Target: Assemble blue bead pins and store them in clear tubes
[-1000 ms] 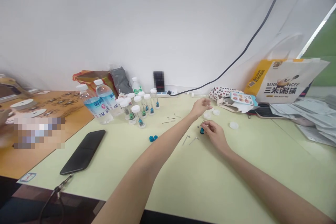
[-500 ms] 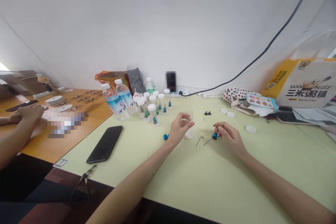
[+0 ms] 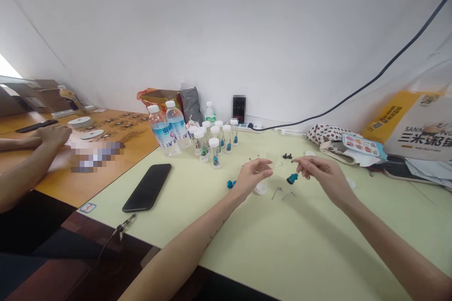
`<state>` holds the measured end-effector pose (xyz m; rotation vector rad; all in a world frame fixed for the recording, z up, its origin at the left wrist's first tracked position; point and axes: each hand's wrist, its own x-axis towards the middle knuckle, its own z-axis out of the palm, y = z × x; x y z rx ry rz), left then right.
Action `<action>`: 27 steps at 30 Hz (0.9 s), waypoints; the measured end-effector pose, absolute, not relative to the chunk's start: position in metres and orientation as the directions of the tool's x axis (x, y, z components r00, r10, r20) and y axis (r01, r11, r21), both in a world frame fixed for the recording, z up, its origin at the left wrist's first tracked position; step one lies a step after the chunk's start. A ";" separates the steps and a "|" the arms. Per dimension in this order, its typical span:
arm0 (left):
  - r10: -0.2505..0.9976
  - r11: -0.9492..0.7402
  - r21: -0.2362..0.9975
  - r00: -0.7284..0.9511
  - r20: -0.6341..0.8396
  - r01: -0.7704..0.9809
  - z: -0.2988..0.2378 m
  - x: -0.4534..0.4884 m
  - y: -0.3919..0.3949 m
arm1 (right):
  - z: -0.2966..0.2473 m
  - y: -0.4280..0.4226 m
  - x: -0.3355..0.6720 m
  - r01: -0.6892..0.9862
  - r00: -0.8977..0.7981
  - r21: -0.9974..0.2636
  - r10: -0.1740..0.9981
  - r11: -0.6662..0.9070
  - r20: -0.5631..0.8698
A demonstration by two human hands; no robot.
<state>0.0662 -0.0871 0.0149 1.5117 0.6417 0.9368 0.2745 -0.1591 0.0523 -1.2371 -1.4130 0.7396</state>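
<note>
My left hand (image 3: 252, 178) curls around a clear tube whose white base (image 3: 260, 188) shows under the fingers. The tube's wall is hard to see. My right hand (image 3: 319, 176) pinches a small blue metal part (image 3: 292, 178) by its upper end, off the table. Small blue pieces (image 3: 230, 184) lie left of my left hand, partly hidden by it. Between the hands are small L-shaped metal keys (image 3: 277, 192) and a pair of black parts (image 3: 287, 156). Several capped clear tubes (image 3: 213, 155) with blue or green parts inside stand behind and to the left.
Two water bottles (image 3: 162, 134) stand behind the tubes, and a black phone (image 3: 147, 187) lies at the left. Along the wall are a power strip (image 3: 263, 124) and a cable (image 3: 332, 110). A paper bag (image 3: 413, 124) stands at the right. Another person's hands (image 3: 52, 136) rest on the orange table.
My right hand has lifted the blue part from near the table and tilted it. My left hand stays around the tube. The whole view has shifted slightly.
</note>
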 end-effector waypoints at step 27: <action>0.811 -0.269 0.960 0.519 0.271 -0.081 0.028 0.072 -0.107 | 0.086 -0.142 0.249 -0.045 -0.023 -0.930 0.930 0.365 0.366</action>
